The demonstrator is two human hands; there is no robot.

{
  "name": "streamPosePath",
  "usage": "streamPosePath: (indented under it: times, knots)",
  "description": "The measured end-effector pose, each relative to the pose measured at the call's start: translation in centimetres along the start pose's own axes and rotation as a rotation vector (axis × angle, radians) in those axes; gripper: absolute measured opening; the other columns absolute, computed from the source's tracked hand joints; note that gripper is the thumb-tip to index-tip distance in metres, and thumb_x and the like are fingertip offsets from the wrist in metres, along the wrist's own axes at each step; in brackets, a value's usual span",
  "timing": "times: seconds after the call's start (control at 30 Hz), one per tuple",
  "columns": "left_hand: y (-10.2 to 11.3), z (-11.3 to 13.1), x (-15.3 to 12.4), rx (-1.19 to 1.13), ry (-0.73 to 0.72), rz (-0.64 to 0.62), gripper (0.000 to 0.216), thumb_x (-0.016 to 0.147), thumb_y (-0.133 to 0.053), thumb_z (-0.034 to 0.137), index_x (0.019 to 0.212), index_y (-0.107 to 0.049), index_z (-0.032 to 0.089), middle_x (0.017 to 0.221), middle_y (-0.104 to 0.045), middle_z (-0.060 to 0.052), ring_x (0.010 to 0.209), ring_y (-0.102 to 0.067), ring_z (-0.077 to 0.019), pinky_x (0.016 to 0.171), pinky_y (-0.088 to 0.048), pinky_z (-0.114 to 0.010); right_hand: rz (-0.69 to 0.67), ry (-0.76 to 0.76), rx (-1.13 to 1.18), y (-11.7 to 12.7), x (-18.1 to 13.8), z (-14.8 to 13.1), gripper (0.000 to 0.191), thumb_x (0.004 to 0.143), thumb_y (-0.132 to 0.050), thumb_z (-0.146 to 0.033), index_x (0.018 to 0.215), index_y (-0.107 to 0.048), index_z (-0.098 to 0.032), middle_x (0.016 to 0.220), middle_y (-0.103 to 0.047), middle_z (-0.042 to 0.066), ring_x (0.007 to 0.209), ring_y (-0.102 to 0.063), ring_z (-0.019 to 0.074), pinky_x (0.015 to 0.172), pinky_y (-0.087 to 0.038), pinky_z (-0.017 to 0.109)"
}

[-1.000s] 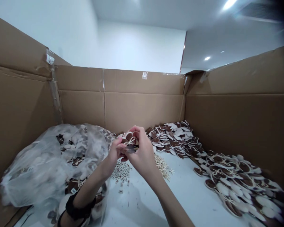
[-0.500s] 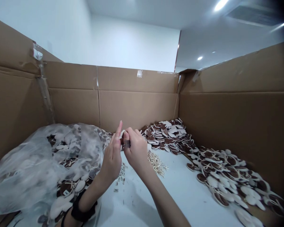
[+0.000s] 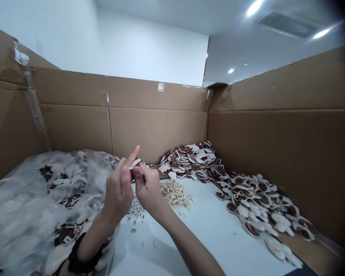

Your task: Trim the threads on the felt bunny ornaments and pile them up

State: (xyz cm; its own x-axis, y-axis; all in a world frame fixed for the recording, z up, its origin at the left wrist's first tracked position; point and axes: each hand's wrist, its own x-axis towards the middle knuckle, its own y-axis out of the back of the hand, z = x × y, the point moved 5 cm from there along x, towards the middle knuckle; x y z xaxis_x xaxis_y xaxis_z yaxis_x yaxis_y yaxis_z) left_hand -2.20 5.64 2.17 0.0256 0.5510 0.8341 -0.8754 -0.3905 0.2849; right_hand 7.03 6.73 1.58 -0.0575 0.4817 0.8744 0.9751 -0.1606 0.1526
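Observation:
Both hands meet above the white tabletop, in the middle of the view. My left hand (image 3: 119, 191) pinches a small white plush piece (image 3: 135, 163), with one finger pointing up. On the other side, my right hand (image 3: 150, 191) is closed with thumb and fingers bent against the same piece. Most of the piece is hidden by the fingers; only a white edge shows. Below and behind the hands lie a heap of small cream-coloured bows (image 3: 176, 194) and a scatter of tiny pieces (image 3: 135, 210).
Brown-and-white plush pieces are piled at the back (image 3: 189, 161) and along the right (image 3: 255, 199). A translucent plastic bag (image 3: 20, 214) with more of them covers the left side. Cardboard walls (image 3: 158, 126) enclose the table (image 3: 201, 234). A small flat tag (image 3: 133, 230) lies in front.
The view has swung slightly right, so the surroundings sit further left. The hands have tilted and parted a little at the wrists, and more of the plush piece's white edge shows.

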Motion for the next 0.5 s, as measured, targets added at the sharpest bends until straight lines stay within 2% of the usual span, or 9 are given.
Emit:
streamPosePath:
  times: [0.07,0.13,0.27,0.33,0.4,0.5]
  knots:
    - [0.2,-0.3,0.2,-0.031,-0.034,-0.021,0.055,0.099,-0.015,0.042,0.132,-0.052,0.019,0.114,-0.062,-0.01,0.086,-0.059,-0.0198,0.075,-0.044,-0.03,-0.004,-0.008,0.021,0.0,0.0,-0.3,0.024,0.089,-0.042,-0.024,0.065,-0.039,-0.02,0.056,-0.04,-0.004,0.048,-0.034,0.0098,0.049,-0.027,0.023]
    - [0.3,-0.2,0.3,0.007,-0.112,-0.056,0.06,0.097,-0.016,0.051,0.131,-0.052,0.018,0.115,-0.062,-0.011,0.087,-0.06,-0.0216,0.075,-0.045,-0.032,0.0,-0.055,0.07,0.1,0.0,-0.5,0.024,0.089,-0.043,-0.024,0.065,-0.04,-0.019,0.057,-0.04,-0.004,0.049,-0.034,0.0097,0.05,-0.027,0.023]
    - [0.1,-0.1,0.2,0.163,-0.221,-0.064,0.065,0.089,-0.026,0.067,0.127,-0.042,0.015,0.093,-0.065,-0.008,0.066,-0.061,-0.0194,0.062,-0.047,-0.031,0.027,-0.201,0.199,0.8,0.1,-0.7,0.027,0.091,-0.043,-0.027,0.065,-0.044,-0.018,0.057,-0.043,-0.003,0.052,-0.037,0.0101,0.05,-0.029,0.022]
    - [0.1,0.1,0.1,0.204,-0.253,-0.021,0.056,0.09,-0.029,0.064,0.116,-0.041,0.016,0.081,-0.063,-0.004,0.06,-0.061,-0.0188,0.055,-0.045,-0.028,0.05,-0.235,0.201,1.5,0.3,-0.8,0.031,0.093,-0.042,-0.031,0.065,-0.046,-0.018,0.057,-0.043,-0.003,0.052,-0.037,0.01,0.049,-0.029,0.022]
    - [0.1,0.4,0.0,0.271,-0.302,0.031,0.042,0.094,-0.032,0.055,0.107,-0.042,0.017,0.077,-0.062,-0.004,0.061,-0.061,-0.019,0.053,-0.044,-0.027,0.067,-0.219,0.154,2.1,0.4,-1.1,0.036,0.094,-0.04,-0.036,0.063,-0.045,-0.018,0.056,-0.043,-0.003,0.051,-0.036,0.0097,0.048,-0.029,0.022]
    - [0.1,1.3,-0.3,0.374,-0.393,0.098,0.021,0.097,-0.036,0.032,0.102,-0.05,0.017,0.079,-0.062,-0.004,0.067,-0.059,-0.0186,0.058,-0.043,-0.027,0.065,-0.133,-0.092,2.6,0.4,-1.7,0.038,0.095,-0.036,-0.036,0.063,-0.046,-0.018,0.053,-0.042,-0.003,0.048,-0.033,0.0094,0.048,-0.026,0.023]
